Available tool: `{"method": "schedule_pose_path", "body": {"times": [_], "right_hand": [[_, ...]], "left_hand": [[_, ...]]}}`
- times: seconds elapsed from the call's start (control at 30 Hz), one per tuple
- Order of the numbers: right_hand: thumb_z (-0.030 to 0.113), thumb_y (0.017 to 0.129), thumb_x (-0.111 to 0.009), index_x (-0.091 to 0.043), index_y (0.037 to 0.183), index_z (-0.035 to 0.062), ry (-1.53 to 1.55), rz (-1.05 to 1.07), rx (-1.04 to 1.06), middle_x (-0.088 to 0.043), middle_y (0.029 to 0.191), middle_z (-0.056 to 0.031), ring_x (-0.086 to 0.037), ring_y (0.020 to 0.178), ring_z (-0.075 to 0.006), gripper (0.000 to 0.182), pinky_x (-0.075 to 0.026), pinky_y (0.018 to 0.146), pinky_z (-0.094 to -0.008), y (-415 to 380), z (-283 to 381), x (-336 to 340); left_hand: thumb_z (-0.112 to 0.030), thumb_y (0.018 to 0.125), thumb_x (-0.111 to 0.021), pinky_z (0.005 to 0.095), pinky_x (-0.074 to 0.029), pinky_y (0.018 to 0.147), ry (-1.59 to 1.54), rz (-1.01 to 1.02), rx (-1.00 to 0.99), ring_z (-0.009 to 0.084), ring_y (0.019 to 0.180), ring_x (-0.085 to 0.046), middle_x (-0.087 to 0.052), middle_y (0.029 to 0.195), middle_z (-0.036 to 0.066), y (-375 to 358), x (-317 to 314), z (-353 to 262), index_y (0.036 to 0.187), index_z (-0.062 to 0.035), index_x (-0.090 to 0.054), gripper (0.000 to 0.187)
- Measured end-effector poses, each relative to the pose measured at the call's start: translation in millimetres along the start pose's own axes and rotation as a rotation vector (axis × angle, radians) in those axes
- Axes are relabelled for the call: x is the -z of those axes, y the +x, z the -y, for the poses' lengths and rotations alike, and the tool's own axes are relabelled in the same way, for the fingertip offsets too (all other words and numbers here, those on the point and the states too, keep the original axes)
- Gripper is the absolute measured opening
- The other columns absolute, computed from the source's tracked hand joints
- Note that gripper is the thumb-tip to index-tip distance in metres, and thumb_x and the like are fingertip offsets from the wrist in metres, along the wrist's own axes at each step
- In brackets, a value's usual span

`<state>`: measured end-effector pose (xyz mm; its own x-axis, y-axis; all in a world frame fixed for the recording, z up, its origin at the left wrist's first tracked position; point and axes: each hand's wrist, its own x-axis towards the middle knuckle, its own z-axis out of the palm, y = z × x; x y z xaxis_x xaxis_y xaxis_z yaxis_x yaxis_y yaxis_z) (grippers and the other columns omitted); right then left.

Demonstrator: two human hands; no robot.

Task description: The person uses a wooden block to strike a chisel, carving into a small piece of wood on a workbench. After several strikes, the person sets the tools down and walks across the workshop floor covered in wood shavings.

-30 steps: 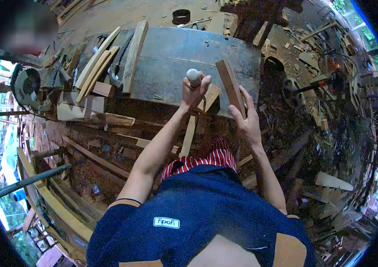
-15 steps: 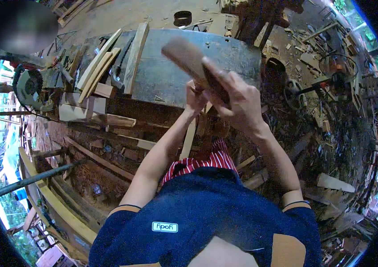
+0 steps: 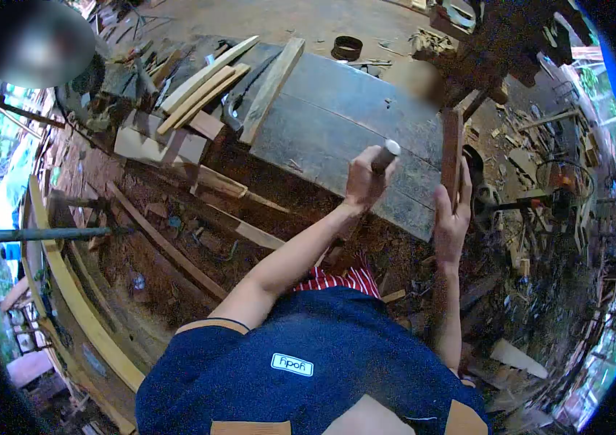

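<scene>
- Several dark boards make up the flat workbench (image 3: 337, 101), with a long pale beam (image 3: 273, 90) lying across its left part and pale, slim wood strips (image 3: 210, 76) left of that.
- Bare earth floor (image 3: 264, 18) shows beyond the bench; wood scraps (image 3: 522, 156) litter the ground to the right.
- One dark round band (image 3: 346, 54) stands past the bench's far edge; its contents cannot be made out.
- The left hand (image 3: 368, 180) is closed around a cylindrical tool (image 3: 386, 155), its pale round end tipped up toward the camera.
- The right hand (image 3: 453, 217) grips a brown wooden block (image 3: 451, 148) between thumb and fingers, near the bench's right edge, long axis pointing away from the person.
</scene>
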<state>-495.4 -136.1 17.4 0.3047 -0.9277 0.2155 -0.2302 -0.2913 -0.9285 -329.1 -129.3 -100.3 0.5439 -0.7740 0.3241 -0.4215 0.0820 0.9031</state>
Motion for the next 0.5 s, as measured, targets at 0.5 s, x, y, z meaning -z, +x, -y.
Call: {"method": "schedule_pose_path", "body": {"times": [0.5], "right_hand": [[0.030, 0.095, -0.063, -0.037, 0.152, 0.0144, -0.187, 0.261, -0.160, -0.053, 0.144, -0.0171, -0.060, 0.123, -0.0318, 0.065, -0.045, 0.102, -0.0398, -21.8, -83.9, 8.0]], "left_hand": [[-0.021, 0.075, -0.081, 0.0486, -0.058, 0.062, 0.821, 0.329, 0.252, 0.0372, 0.075, -0.071, -0.057, 0.114, 0.012, -36.0, 13.6, 66.2, 0.142, -0.0338, -0.048, 0.076]]}}
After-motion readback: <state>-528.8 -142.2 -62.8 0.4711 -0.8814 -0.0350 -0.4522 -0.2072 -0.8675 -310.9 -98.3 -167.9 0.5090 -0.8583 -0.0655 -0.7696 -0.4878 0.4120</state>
